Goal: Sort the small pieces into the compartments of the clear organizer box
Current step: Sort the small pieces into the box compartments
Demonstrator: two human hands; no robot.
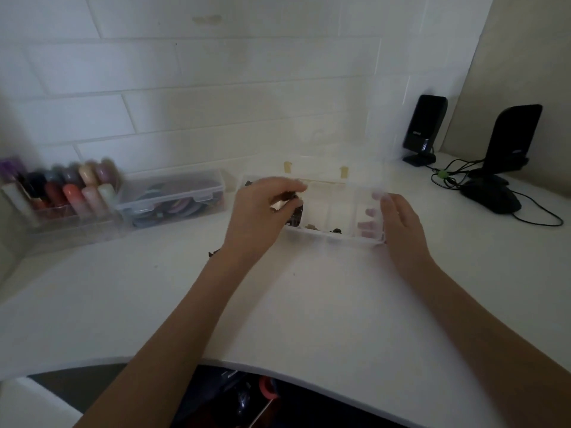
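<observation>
Left hand [262, 208] pinched small dark pieces [295, 216] over clear organizer box [336, 236], 12 o'clock. Right hand [398, 223] gripped box's right end. Advice: release low, inside one compartment.

Your near path is open: the white tabletop [309, 304] lies bare between its front edge and the clear compartmented organizer box [336, 211]. On the left, a clear lidded storage box [173, 196] and a clear rack of coloured bottles [61, 193] crowd the wall. On the right, two black upright speakers [513, 140], cables and a black mouse [491, 196] block the corner.
</observation>
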